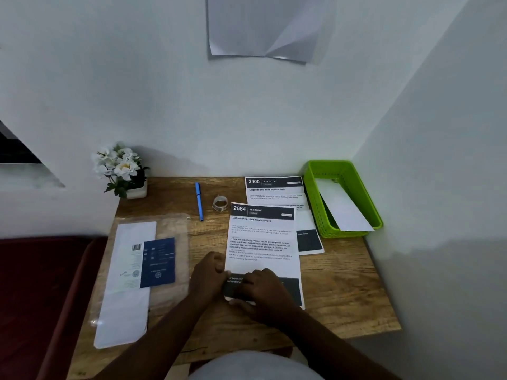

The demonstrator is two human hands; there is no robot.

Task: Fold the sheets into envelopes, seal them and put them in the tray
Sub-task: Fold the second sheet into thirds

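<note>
A printed sheet headed 2684 (262,242) lies on the wooden table (343,292) in front of me. Both hands are at its near left corner. My left hand (207,275) pinches the sheet's left edge. My right hand (264,292) lies over the dark band at the bottom, fingers curled on the lifted corner. A second sheet headed 2400 (274,189) lies behind it, partly covered. The green tray (315,204) stands at the right, with a white folded envelope (343,209) leaning inside. A small roll of stickers (220,203) sits behind the sheet.
A blue pen (199,201) lies by the roll. A clear plastic pack of white envelopes with a blue label (131,275) covers the table's left part. A pot of white flowers (123,171) stands in the back left corner. Walls close the back and right.
</note>
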